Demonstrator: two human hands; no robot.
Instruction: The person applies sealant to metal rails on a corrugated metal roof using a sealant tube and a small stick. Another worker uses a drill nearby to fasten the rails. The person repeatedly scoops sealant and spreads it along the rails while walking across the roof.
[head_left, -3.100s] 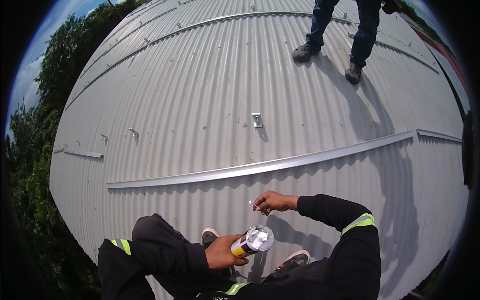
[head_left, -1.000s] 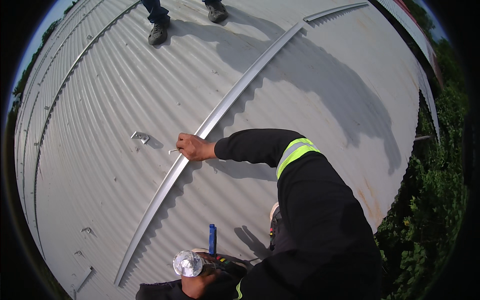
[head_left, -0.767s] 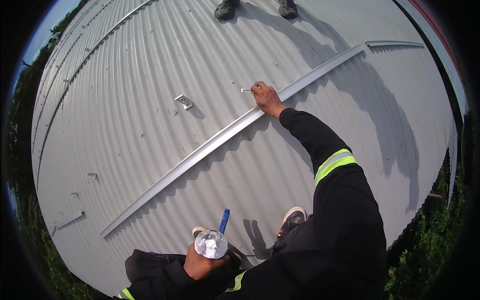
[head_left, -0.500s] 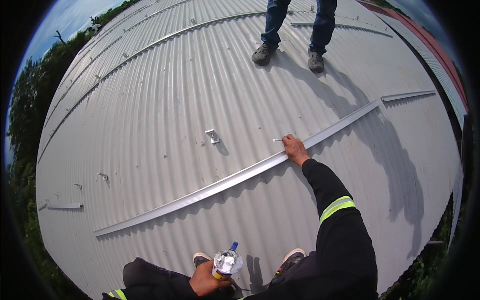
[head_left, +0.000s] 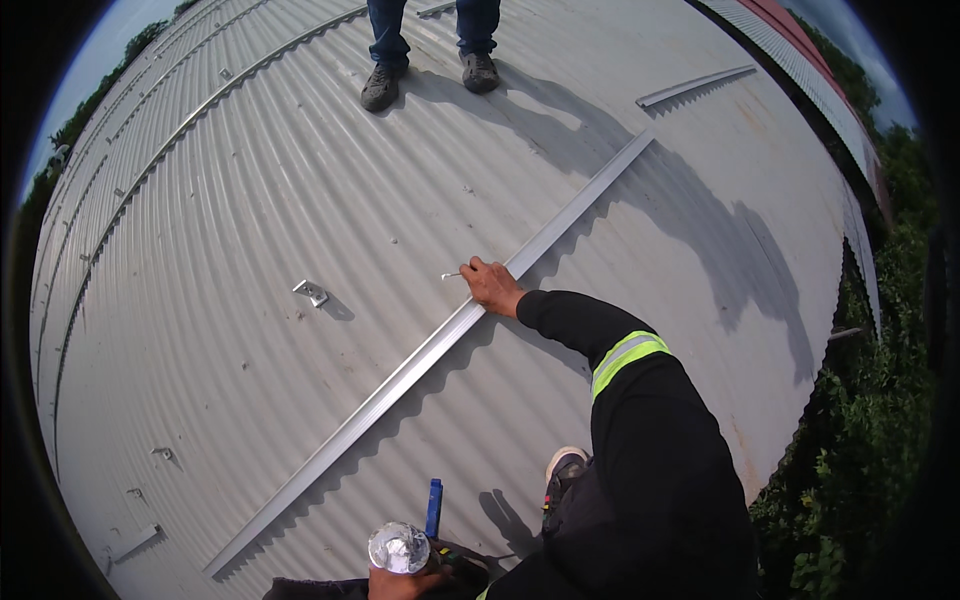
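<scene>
We note the right hand [head_left: 490, 286], its fingers pinched on a thin stick with a white tip [head_left: 452, 275] projecting left of the fingertips. Beneath these fingers a long, straight silver metal rail [head_left: 400, 383] runs diagonally; we cannot tell whether the hand touches it. Well left of them, a small silver L-shaped metal bracket [head_left: 315, 296] stands on the grey corrugated metal roof [head_left: 250, 430]. The left hand [head_left: 397, 585], partly out of view, has its fingers wrapped round a cylindrical container with a shiny whitish top [head_left: 399, 547]. Just beyond those fingers we record a slim blue bar-shaped object [head_left: 434, 508].
</scene>
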